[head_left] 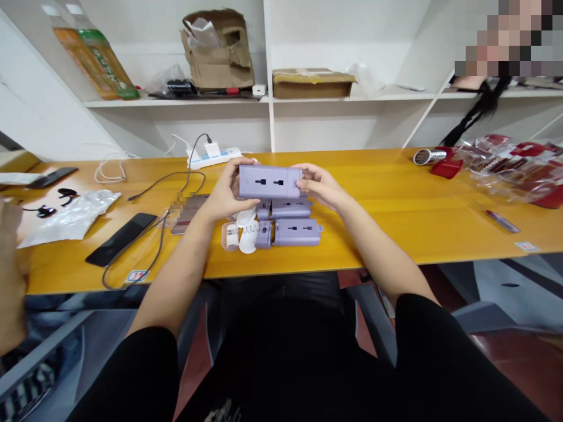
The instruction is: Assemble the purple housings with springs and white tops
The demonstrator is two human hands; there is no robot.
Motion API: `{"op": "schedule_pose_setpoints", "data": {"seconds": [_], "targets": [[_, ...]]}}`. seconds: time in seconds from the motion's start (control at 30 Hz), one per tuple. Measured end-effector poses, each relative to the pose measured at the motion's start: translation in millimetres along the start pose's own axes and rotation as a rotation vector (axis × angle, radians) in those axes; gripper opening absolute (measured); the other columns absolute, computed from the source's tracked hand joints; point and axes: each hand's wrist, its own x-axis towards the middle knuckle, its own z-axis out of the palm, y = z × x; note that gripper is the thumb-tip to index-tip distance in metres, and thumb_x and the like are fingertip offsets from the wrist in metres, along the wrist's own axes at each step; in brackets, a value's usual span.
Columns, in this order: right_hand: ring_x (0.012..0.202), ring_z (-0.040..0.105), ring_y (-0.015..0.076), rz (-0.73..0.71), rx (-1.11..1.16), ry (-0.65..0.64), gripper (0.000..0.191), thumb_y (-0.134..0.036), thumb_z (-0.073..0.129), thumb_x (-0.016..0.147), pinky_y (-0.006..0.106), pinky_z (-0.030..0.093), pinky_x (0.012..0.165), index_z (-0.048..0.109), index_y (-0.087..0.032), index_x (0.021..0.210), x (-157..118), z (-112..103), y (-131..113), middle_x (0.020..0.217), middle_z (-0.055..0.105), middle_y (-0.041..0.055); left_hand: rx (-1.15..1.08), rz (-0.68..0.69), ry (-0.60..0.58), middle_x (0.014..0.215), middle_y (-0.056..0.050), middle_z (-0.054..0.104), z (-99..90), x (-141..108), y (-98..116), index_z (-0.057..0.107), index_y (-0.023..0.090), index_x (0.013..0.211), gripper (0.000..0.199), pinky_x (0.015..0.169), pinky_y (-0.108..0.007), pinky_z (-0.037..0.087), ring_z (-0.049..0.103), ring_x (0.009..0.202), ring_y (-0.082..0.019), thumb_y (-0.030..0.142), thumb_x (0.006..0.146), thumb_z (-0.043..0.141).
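Note:
A purple box (pixel 269 189) with two small black marks on its face is held up above the table by both hands. My left hand (pixel 231 190) grips its left end, thumb underneath. The fingers of my right hand (pixel 319 186) pinch its right end. Below it, similar purple cases (pixel 299 232) lie on the table near the front edge. To their left are white oval pieces (pixel 248 236) with coiled parts and a small clear-sided container (pixel 226 245). Part of the pile behind is hidden by the held box.
Left on the table (pixel 373 205) are a black phone (pixel 121 239), cables and a plastic bag (pixel 73 220). A power strip (pixel 214 157) stands behind. Right are a red-handled tool (pixel 501 220) and plastic-wrapped red items (pixel 510 170). Another person's arm (pixel 11 281) shows far left.

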Motion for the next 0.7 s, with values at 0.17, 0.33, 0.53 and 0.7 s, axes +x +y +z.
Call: {"op": "schedule_pose_setpoints", "data": {"seconds": [0.17, 0.33, 0.53, 0.7], "targets": [[0.106, 0.080, 0.0231, -0.001, -0.184, 0.020, 0.074, -0.050, 0.114, 0.073, 0.040, 0.071, 0.101, 0.074, -0.029, 0.131, 2, -4, 13, 0.115, 0.085, 0.0020, 0.060, -0.038, 0.002, 0.155, -0.014, 0.073, 2.5, -3, -1, 0.065, 0.033, 0.154, 0.098, 0.123, -0.054, 0.068, 0.076, 0.145, -0.037, 0.071, 0.077, 0.115], [0.103, 0.075, 0.0224, -0.076, -0.254, 0.041, 0.080, -0.055, 0.110, 0.073, 0.038, 0.070, 0.098, 0.062, -0.033, 0.133, 0, -3, 16, 0.113, 0.078, 0.0009, 0.053, -0.073, 0.040, 0.153, -0.013, 0.073, 9.0, -5, -1, 0.067, 0.034, 0.150, 0.098, 0.114, -0.048, 0.070, 0.077, 0.142, -0.036, 0.075, 0.075, 0.114], [0.101, 0.069, 0.0243, -0.171, -0.423, 0.047, 0.073, -0.060, 0.101, 0.082, 0.039, 0.067, 0.095, 0.063, -0.033, 0.138, -8, 8, 6, 0.123, 0.074, 0.0052, 0.057, -0.062, 0.110, 0.139, -0.012, 0.078, 14.4, -3, -8, 0.073, 0.031, 0.141, 0.088, 0.105, -0.046, 0.071, 0.080, 0.124, -0.032, 0.082, 0.079, 0.110], [0.107, 0.073, 0.0285, -0.209, -0.514, 0.049, 0.075, -0.069, 0.098, 0.086, 0.045, 0.066, 0.102, 0.073, -0.031, 0.146, -12, 10, -4, 0.129, 0.076, 0.0080, 0.034, -0.052, 0.151, 0.134, -0.010, 0.079, 13.5, -1, -15, 0.078, 0.031, 0.136, 0.086, 0.103, -0.045, 0.070, 0.080, 0.121, -0.030, 0.086, 0.077, 0.110]]}}
